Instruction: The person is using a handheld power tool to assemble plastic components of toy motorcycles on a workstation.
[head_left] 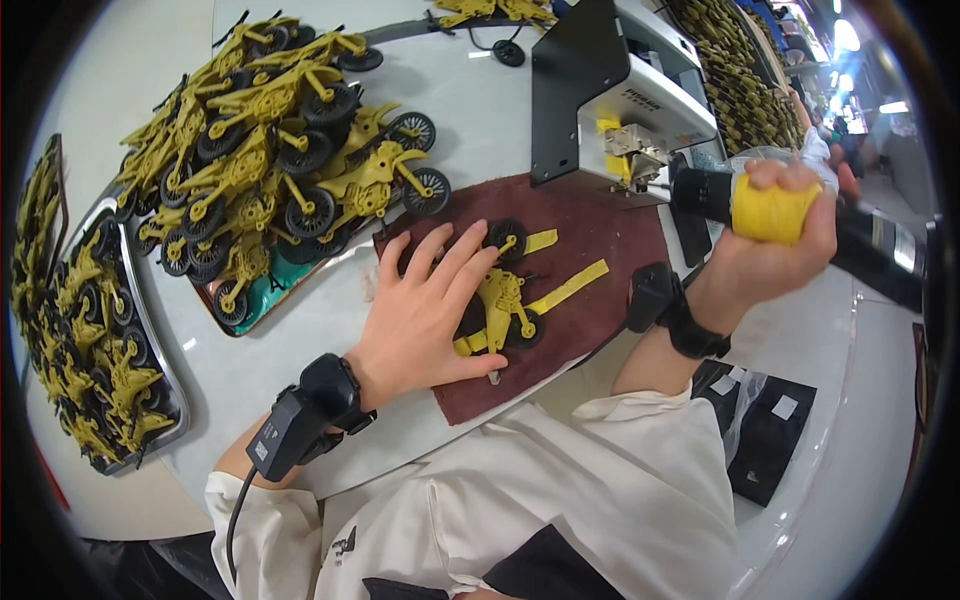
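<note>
Motorcycle toy of yellow plastic with black wheels (503,300) lies on maroon cloth mat (620,225), half under spread left hand (420,315); right hand (765,268) wraps around yellow-sleeved black cylindrical driver (768,212) (tip near black-and-white boxy machine (645,108)). Best: toy pinned flat, driver square.

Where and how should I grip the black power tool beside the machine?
Probably around the yellow wrap on the black power tool, coming from the near side, as the right hand does. The wrap looks roughly cylindrical; the tool runs crosswise with its front end pointing left toward the black-and-white machine, so this grip should keep fingers behind that end.
</note>
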